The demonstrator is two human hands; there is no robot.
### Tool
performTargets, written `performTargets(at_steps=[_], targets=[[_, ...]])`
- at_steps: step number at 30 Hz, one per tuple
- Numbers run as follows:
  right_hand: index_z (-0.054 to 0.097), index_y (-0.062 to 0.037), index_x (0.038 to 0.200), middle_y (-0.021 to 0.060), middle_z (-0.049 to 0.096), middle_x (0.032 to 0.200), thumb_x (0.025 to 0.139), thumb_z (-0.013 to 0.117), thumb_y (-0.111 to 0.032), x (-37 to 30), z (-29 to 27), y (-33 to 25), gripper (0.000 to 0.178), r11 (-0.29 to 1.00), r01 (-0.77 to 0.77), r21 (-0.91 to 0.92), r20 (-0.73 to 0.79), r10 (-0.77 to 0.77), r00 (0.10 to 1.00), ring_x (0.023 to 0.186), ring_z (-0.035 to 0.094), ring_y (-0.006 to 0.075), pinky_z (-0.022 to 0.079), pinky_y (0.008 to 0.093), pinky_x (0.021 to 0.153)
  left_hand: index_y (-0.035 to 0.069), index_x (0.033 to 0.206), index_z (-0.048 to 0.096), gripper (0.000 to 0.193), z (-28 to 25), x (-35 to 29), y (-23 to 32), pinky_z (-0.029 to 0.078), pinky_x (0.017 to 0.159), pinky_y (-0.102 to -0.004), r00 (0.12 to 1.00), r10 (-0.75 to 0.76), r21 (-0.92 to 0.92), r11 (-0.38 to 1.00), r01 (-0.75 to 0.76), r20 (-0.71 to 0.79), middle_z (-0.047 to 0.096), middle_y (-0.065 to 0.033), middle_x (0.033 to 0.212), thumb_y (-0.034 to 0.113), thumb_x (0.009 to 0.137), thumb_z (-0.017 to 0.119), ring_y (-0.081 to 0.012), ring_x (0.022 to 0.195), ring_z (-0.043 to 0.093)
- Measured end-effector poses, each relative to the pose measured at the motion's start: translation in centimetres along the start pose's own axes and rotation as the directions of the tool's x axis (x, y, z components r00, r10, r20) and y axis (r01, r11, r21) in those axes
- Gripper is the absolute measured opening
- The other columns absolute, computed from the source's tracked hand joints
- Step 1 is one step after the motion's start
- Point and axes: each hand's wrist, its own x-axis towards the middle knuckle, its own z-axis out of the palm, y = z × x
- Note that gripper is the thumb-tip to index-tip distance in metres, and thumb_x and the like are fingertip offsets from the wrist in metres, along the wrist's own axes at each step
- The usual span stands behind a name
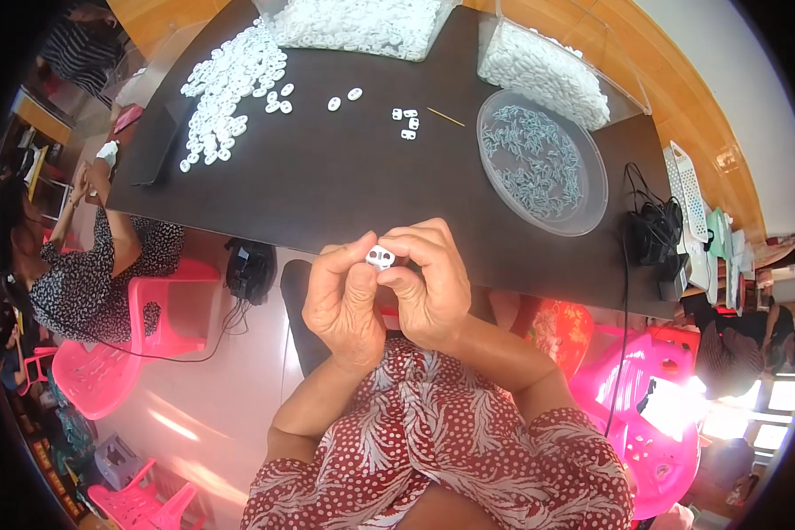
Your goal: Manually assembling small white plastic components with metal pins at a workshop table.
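Note:
Between the fingertips of both hands, close to the table's near edge, is a small white plastic piece with two dark holes, like a two-hole cord lock. My left hand pinches it from the left with thumb and forefinger. From the other side, my right hand grips it the same way, fingers curled. On the dark table several similar white pieces form a small group beside a thin yellowish stick. Two white oval pieces lie to their left.
A heap of white ovals covers the far left. Clear bins of white parts stand at the back. A round clear tray holds small bluish, spring-like parts. Black cables lie right. Another person sits left near a pink chair.

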Motion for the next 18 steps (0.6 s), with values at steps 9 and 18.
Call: performTargets(at_steps=[9, 18], targets=[[0.056, -0.0002, 0.100, 0.0124, 0.060, 0.086, 0.082, 0.066, -0.013, -0.1, -0.1, 0.5, 0.024, 0.999, 0.036, -0.011, 0.029, -0.035, 0.999, 0.070, 0.055, 0.0251, 0.046, 0.0318, 0.059, -0.001, 0.102, 0.059, 0.021, 0.8, -0.5, -0.7, 0.039, 0.071, -0.0214, 0.995, 0.078, 0.059, 0.995, -0.075, -0.064, 0.048, 0.0010, 0.083, 0.018, 0.092, 0.058, -0.0068, 0.077, 0.044], [0.058, -0.0003, 0.099, 0.0132, 0.061, 0.089, 0.080, 0.067, -0.011, 1.2, -1.5, -0.1, 0.024, 0.995, 0.066, -0.080, 0.073, -0.061, 0.995, 0.074, 0.056, 0.0295, 0.047, 0.0365, 0.064, -0.003, 0.107, 0.058, 0.020, 0.4, -0.3, -0.3, 0.041, 0.081, -0.0253, 0.997, 0.063, 0.188, 0.980, -0.069, 0.039, 0.052, -0.0034, 0.094, 0.010, 0.097, 0.046, -0.0104, 0.089, 0.049]])
